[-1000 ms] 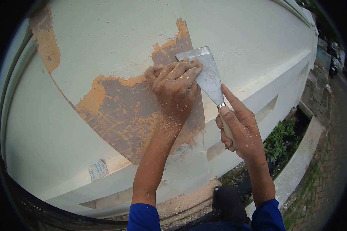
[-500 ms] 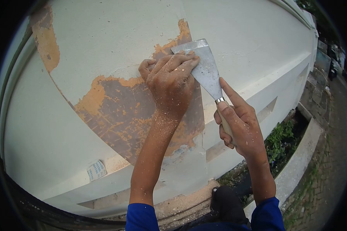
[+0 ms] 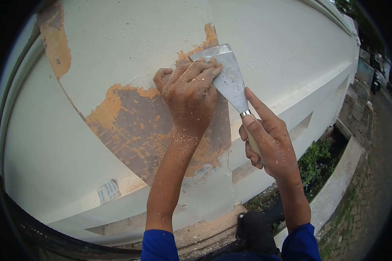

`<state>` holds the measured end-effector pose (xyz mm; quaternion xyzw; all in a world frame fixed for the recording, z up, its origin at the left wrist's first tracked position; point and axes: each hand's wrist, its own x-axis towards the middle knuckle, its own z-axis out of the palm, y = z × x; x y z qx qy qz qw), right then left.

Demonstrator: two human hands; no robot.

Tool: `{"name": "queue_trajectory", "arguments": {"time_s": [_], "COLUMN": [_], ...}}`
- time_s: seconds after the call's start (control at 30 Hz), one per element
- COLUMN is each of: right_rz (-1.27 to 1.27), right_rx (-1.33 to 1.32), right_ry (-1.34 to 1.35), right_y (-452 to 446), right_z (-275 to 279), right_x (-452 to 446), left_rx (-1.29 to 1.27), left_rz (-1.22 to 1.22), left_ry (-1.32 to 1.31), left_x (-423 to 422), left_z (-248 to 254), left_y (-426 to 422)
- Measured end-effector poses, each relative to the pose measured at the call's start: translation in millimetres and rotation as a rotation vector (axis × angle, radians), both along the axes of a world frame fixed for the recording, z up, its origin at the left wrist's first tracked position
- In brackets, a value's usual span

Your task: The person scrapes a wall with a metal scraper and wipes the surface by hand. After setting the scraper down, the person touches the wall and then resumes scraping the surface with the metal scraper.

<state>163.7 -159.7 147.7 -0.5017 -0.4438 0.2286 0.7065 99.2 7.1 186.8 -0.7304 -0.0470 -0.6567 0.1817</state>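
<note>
My right hand [image 3: 267,139] is wrapped round the wooden handle of a wide metal scraper [image 3: 230,82], its index finger stretched along the blade's edge. The fingertips of my left hand [image 3: 189,95] press on the blade's left side near its front edge; that thumb sticks out to the left. Dust and small flakes cover the left hand and forearm. The blade lies over the upper part of a bare brown and orange patch [image 3: 135,117] on the pale wall [image 3: 130,43]. Behind my left hand part of the patch is hidden.
A piece of printed paper [image 3: 108,191] rests on the wall's lower ledge at left. Below right are green plants [image 3: 313,163] in a gutter, a concrete kerb [image 3: 335,191] and a paved path. A dark shoe [image 3: 252,226] shows at bottom.
Both hands and the scraper have shifted slightly left, and the blade's front edge is a little higher than a second ago. The grip is unchanged.
</note>
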Motion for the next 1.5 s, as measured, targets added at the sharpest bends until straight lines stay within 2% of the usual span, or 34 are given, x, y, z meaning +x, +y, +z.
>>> {"name": "queue_trajectory", "arguments": {"time_s": [0.1, 0.2, 0.4, 0.5, 0.6, 0.8, 0.9, 1.0, 1.17, 1.3, 1.5], "right_rz": [0.002, 0.002, -0.004, 0.011, 0.007, -0.02, 0.011, 0.015, 0.019, 0.031, 0.02], "right_rx": [-0.02, 0.001, -0.024, 0.007, 0.0, -0.004, -0.011, -0.014, 0.004, 0.058, -0.042], "right_ry": [0.003, -0.021, -0.028, -0.014, -0.017, -0.03, 0.011, -0.007, -0.001, -0.003, 0.007], "right_y": [-2.2, 1.8, -0.8, 1.7, -0.9, 3.6, -0.9, -2.7, -0.7, 8.5, 1.3], "right_z": [-17.9, -5.3, -16.8, -2.1, -15.2, -3.5, -17.4, -8.3, -18.1, -8.6, -16.5], "right_x": [0.8, -0.3, -2.2, -3.5, -4.8, -6.5, -7.5, -3.5, -9.8, -9.4, -6.3], "left_rx": [-0.032, 0.003, -0.03, 0.003, -0.051, 0.004, -0.063, -0.057, -0.046, 0.026, -0.033], "left_rz": [-0.033, -0.001, -0.013, 0.025, 0.002, 0.019, -0.026, -0.017, -0.008, 0.039, -0.025], "left_ry": [0.044, 0.016, 0.061, 0.026, 0.043, 0.012, 0.066, 0.068, 0.038, -0.001, 0.041], "left_x": [-1.7, -3.4, -6.9, -7.9, -7.0, -7.9, -9.6, -10.6, -9.5, -11.9, -11.0], "left_z": [-16.8, -2.6, -16.0, 0.7, -16.0, 0.2, -15.4, -4.0, -17.7, 2.2, -15.4], "left_y": [1.6, 0.9, 1.5, -0.2, 0.2, -0.3, -0.3, -3.4, -0.4, 0.5, 3.1]}}
